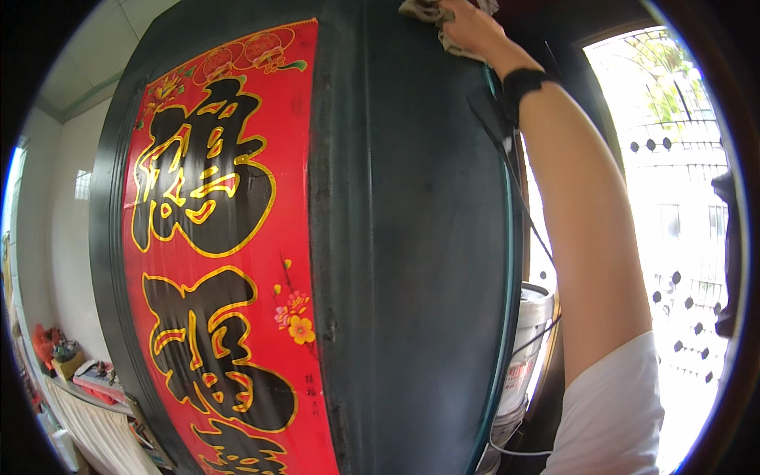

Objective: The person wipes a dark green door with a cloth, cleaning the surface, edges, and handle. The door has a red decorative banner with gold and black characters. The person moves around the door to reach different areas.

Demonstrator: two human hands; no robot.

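Note:
My right hand is raised to the top of the view and grips a crumpled, light brown cloth. The cloth lies against the upper right part of a dark grey-green door panel. A black band circles my right wrist. To the left of the cloth, a long red paper banner with large black and gold characters, lanterns and flowers covers much of the dark surface. My left hand is out of view.
White plastic buckets are stacked behind the panel's right edge, near a dark strap. Bright daylight comes through a doorway with a metal grille. At lower left, a shelf with a curtain below holds several items.

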